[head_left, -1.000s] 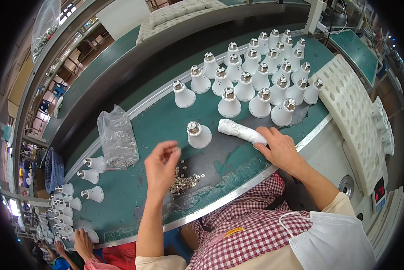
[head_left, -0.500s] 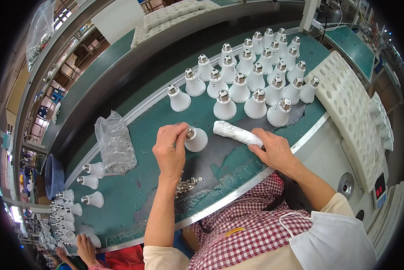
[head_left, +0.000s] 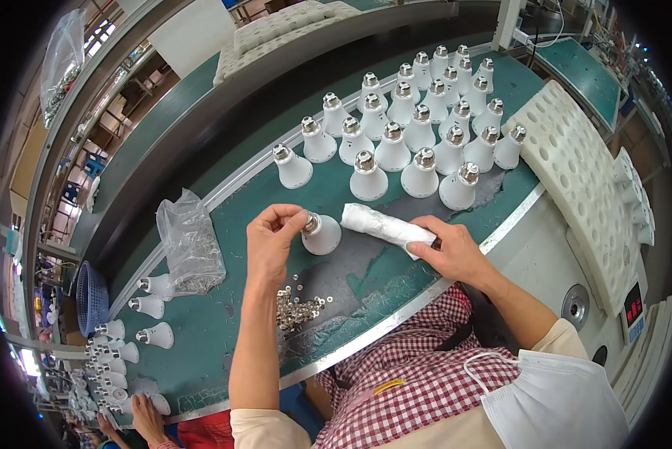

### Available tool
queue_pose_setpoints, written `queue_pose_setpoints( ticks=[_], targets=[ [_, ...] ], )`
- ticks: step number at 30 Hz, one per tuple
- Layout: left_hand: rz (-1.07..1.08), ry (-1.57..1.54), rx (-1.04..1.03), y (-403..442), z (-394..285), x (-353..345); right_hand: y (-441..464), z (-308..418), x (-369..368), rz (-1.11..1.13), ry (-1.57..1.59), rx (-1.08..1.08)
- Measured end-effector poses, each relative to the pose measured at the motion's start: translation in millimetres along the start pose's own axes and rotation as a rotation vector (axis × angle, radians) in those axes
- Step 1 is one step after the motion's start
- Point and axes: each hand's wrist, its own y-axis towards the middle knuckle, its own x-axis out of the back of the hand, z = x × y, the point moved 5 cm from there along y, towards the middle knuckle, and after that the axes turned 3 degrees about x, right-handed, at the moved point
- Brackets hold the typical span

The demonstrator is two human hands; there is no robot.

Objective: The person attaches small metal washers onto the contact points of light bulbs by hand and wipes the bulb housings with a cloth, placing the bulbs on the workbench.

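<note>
My left hand [head_left: 275,238] is closed, thumb and forefinger pinched at the metal screw cap of a white light bulb [head_left: 324,237] that stands cap up on the green bench. Any small part between those fingertips is hidden. My right hand [head_left: 450,248] is wrapped round a thick rod covered in white wrapping [head_left: 381,224]; its far end points toward that bulb, a little apart from it. Below my left hand lies a loose pile of small metal pieces [head_left: 297,310].
Rows of upright light bulbs [head_left: 392,147] fill the back right. A clear plastic bag [head_left: 191,243] of small metal parts lies left, near more bulbs [head_left: 155,335] and a co-worker's hand [head_left: 149,417]. A white holed foam tray [head_left: 575,176] leans right, beside a red digital display [head_left: 633,308].
My left fingers have shifted slightly left and down from the top of the bulb's cap to its side. The wrapped rod has moved a little left, toward the bulb.
</note>
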Motion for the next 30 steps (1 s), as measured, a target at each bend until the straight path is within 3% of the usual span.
queue_pose_setpoints(
  ticks=[2,3,5,6,8,12,14,15,17,21,23,24,26,30],
  targets=[
    [0.105,0.036,0.203,5,8,3,2,-8,-8,0.090,0.316,-0.046],
    [0.106,0.036,0.205,6,5,3,3,-6,-7,0.091,0.315,-0.048],
    [0.226,0.013,0.339,4,0,-3,3,-2,-14,0.267,0.678,-0.201],
    [0.223,0.011,0.341,5,0,-3,4,-1,-13,0.270,0.677,-0.202],
    [0.238,0.085,0.341,5,0,-4,1,3,-17,0.370,1.006,-0.318],
    [0.241,0.140,0.317,6,0,-4,7,15,-12,0.406,1.183,-0.276],
    [0.244,0.113,0.297,4,2,-3,14,19,-6,0.241,0.862,-0.209],
    [0.242,0.111,0.285,1,5,-4,16,20,-8,0.240,0.856,-0.199],
    [0.212,-0.021,0.179,-5,12,-4,24,29,-3,0.101,0.564,0.102],
    [0.159,0.129,0.037,-20,19,-2,29,71,13,0.042,0.363,0.096],
    [0.126,0.092,0.044,-21,18,-5,30,92,22,-0.198,0.347,0.381],
    [0.107,0.137,0.045,-19,19,-5,31,88,18,-0.195,0.349,0.384],
    [0.087,0.214,0.052,-16,24,-3,32,77,-4,-0.047,-0.148,0.419],
    [0.081,0.194,0.042,-16,24,-3,34,91,13,-0.085,-0.164,0.418]
  ],
)
